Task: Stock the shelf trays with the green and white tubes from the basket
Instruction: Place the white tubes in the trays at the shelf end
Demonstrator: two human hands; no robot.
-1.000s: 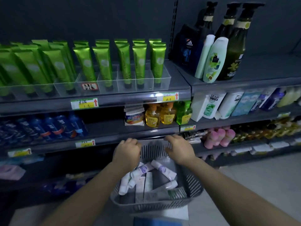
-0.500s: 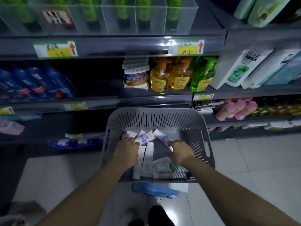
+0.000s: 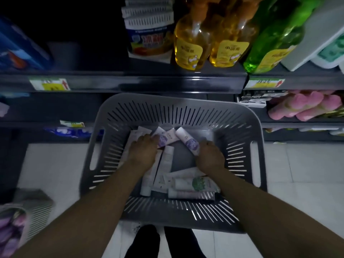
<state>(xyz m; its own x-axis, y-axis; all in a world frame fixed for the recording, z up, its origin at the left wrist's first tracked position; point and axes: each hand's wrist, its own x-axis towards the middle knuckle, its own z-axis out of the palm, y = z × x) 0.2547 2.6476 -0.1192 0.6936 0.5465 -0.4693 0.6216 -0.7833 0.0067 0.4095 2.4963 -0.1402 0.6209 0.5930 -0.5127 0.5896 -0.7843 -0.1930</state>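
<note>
Tubes (image 3: 167,159) lie in a messy pile on the bottom of the gray basket (image 3: 186,112), which sits low in front of the shelf (image 3: 149,82). Both hands reach down into it.

The left grip (image 3: 142,151) rests on the left side of the pile, with its fingers bent down over the tubes there. The fingertips are hidden under the hand, so I cannot tell if it holds a tube or only touches them. The right grip (image 3: 211,157) is on the right side, knuckles up, touching a purple flower tube (image 3: 188,142). Its fingers are curled under and hidden too, so I cannot tell if they hold anything.

I count at least eight tubes, all mostly white. They lie across each other, so the true number is hard to tell. Two show a purple flower. One green flower tube (image 3: 199,183) lies near the person's side of the basket.

A second basket (image 3: 37,207) shows at the lower left. On the shelf above stand two yellow bottles (image 3: 188,43) and one green bottle (image 3: 275,40), side by side. Two price tags (image 3: 50,84) are stuck on the shelf edge.
</note>
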